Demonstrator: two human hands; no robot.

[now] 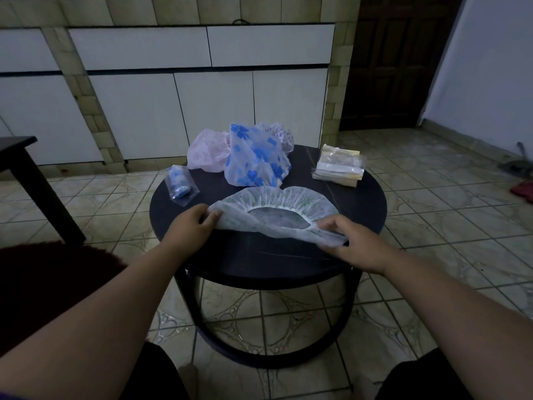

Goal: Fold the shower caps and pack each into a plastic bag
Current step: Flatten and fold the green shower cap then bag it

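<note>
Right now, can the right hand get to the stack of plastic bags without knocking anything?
Probably yes. The stack of plastic bags sits at the table's far right edge, beyond the right hand, with bare tabletop between. But that hand's grip is on the white shower cap, so it must let go first.

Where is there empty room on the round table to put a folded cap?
On the table, bare patches lie along the near edge below the white cap and both hands, and between the blue flowered cap and the bag stack. The back, around the pink cap, is crowded.
</note>
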